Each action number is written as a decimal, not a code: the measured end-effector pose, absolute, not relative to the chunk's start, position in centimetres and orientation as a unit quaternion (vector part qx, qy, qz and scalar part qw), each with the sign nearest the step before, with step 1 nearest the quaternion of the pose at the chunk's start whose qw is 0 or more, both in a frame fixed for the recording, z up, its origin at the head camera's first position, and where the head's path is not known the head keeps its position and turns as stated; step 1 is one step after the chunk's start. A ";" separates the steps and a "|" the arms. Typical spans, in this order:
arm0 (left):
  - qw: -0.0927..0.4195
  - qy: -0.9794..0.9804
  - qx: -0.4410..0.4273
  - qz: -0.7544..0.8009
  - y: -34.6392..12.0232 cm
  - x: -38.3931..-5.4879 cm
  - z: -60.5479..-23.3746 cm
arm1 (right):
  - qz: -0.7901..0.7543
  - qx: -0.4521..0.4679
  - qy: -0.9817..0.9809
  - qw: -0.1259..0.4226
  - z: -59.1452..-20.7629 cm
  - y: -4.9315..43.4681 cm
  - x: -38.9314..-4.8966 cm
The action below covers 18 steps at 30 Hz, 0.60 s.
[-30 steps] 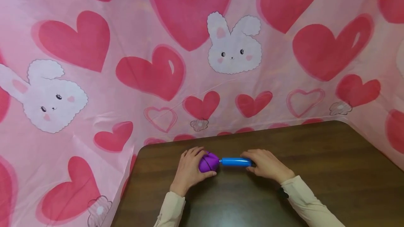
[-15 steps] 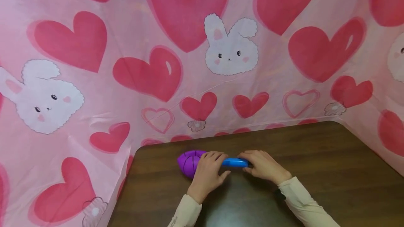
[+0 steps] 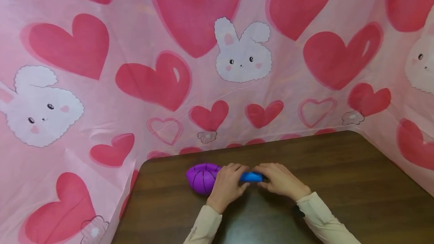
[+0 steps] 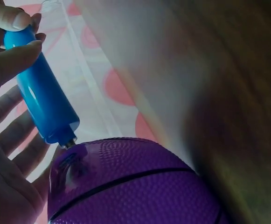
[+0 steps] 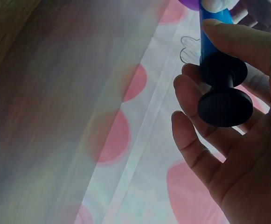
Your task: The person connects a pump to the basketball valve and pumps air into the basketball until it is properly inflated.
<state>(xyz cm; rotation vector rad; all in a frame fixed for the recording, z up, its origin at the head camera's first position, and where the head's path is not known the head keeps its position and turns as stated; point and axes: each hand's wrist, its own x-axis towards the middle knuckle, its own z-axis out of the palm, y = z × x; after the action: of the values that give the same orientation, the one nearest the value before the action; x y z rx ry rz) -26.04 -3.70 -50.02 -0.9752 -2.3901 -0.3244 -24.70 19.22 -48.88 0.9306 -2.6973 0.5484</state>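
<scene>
A purple basketball with black lines (image 3: 202,182) sits on the table, its upper side caved in. The blue hand pump (image 3: 251,177) lies level to its right; in the left wrist view its metal needle fitting (image 4: 69,143) meets the ball's surface. My left hand (image 3: 228,187) is beside the ball, with thumb and fingers round the pump's barrel. Toward the other end, my right hand (image 3: 283,180) pinches the barrel between thumb and forefinger. Behind that pinch, the black plunger handle (image 5: 225,107) stands a short way out on its shaft, with the remaining right fingers loosely curled near it.
The brown wood-grain table (image 3: 325,168) has rounded far corners. A pink cloth (image 3: 190,86) printed with hearts and rabbits hangs right behind the table and along both sides.
My left hand has left the ball and moved right onto the pump's barrel, uncovering the ball. The right hand stays at the pump's handle end. The view has swung slightly right.
</scene>
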 end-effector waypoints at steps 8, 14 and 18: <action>0.246 -0.882 -0.377 -0.139 -3.8 -26.5 -50.5 | 0.196 0.321 -0.919 0.117 -48.9 19.3 -24.6; 0.239 -0.878 -0.387 -0.151 -4.2 -26.6 -50.4 | 0.212 0.319 -0.917 0.109 -48.9 19.6 -24.6; 0.234 -0.878 -0.389 -0.149 -4.3 -26.8 -50.3 | 0.240 0.320 -0.911 0.098 -48.8 19.9 -24.7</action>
<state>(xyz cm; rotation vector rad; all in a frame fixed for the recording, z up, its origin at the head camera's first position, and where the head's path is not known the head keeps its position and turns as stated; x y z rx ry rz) -26.81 -4.33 -50.32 -1.0694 -2.4115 -0.4102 -24.73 19.93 -48.76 0.9457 -2.6965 0.7101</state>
